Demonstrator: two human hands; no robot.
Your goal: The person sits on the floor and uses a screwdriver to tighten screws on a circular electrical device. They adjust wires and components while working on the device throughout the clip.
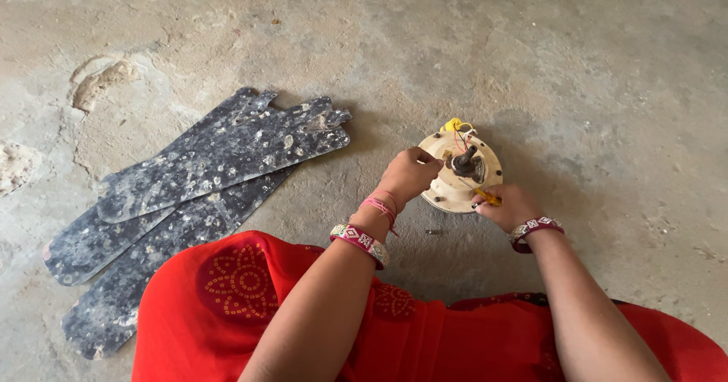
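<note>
- I see a round, cream-coloured fan motor housing (455,189) sitting on the concrete floor (576,71), right of centre and just in front of my knees.
- A dark metal shaft (464,158) stands up from the middle of the housing, slightly tilted, with thin red wires around its base.
- A yellow piece (454,125) sits at the housing's far edge, where the wires gather.
- My left hand (409,173) is over the housing's left edge, fingers pinched together on something small at the top plate; I cannot tell what it grips.
- My right hand (509,204) rests on the housing's near right edge, curled around a slim yellow-handled tool (489,197) whose tip points in toward the shaft.
- Both wrists carry patterned bangles; the left also has pink threads (379,206) tied around it.
- A small dark bit, maybe a screw (433,232), lies on the floor just near the housing, between my forearms.
- Red cloth with a gold dotted pattern (243,283) covers my lap along the bottom of the view.
- Well to the left, apart from the housing, three dark, stained fan blades (205,192) lie on the floor in an overlapping pile, the wide ends toward me.
- Further left, the floor is chipped, with a shallow pit (102,79).
</note>
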